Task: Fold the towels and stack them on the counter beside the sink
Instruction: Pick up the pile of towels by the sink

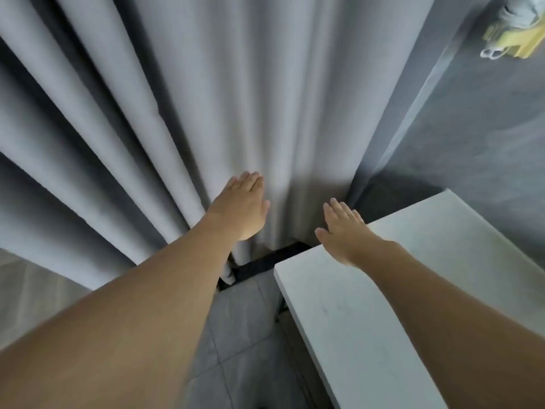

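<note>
Both my arms reach forward with flat, straight fingers and hold nothing. My left hand [241, 205] is stretched out in front of a grey pleated curtain [165, 93]; whether it touches the fabric I cannot tell. My right hand [343, 228] hovers over the far left corner of a white counter top [383, 290]. No folded towel and no sink show in this view. A yellow cloth with pale grey fabric bunched on it [519, 31] hangs at the top right corner.
The curtain fills the left and middle of the view down to a dark floor rail [265, 261]. A grey wall [477, 137] stands behind the counter. Grey floor tiles [236, 335] lie between curtain and counter.
</note>
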Demonstrator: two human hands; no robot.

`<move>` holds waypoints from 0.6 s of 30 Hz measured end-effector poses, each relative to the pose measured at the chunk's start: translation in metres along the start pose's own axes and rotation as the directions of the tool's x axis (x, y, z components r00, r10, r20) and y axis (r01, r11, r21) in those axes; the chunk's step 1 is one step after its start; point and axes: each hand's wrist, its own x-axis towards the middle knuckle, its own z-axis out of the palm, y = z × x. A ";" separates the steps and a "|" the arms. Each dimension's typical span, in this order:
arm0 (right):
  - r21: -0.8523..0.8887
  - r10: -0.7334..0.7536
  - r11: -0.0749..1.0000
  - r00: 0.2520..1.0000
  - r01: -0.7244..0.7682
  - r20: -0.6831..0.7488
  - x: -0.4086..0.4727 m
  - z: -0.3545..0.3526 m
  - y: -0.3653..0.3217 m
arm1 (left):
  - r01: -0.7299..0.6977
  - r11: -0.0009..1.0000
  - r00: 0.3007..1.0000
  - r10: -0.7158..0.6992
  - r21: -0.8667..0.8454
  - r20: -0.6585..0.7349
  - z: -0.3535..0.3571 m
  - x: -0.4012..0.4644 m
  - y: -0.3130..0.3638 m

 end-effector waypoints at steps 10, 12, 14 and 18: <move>0.056 0.367 0.926 0.925 -0.374 0.099 -0.054 0.108 0.086 | -0.322 0.946 0.939 0.315 0.036 0.135 0.107 0.034 0.091; 0.086 0.398 0.911 0.914 -0.404 0.073 -0.068 0.124 0.092 | -0.364 0.931 0.924 0.356 0.035 0.138 0.118 0.032 0.112; 0.114 0.413 0.902 0.909 -0.416 0.050 -0.086 0.138 0.098 | -0.391 0.920 0.915 0.384 0.032 0.126 0.129 0.025 0.128; 0.186 0.444 0.877 0.895 -0.443 0.039 -0.128 0.165 0.102 | -0.475 0.879 0.870 0.464 0.034 0.165 0.150 -0.003 0.161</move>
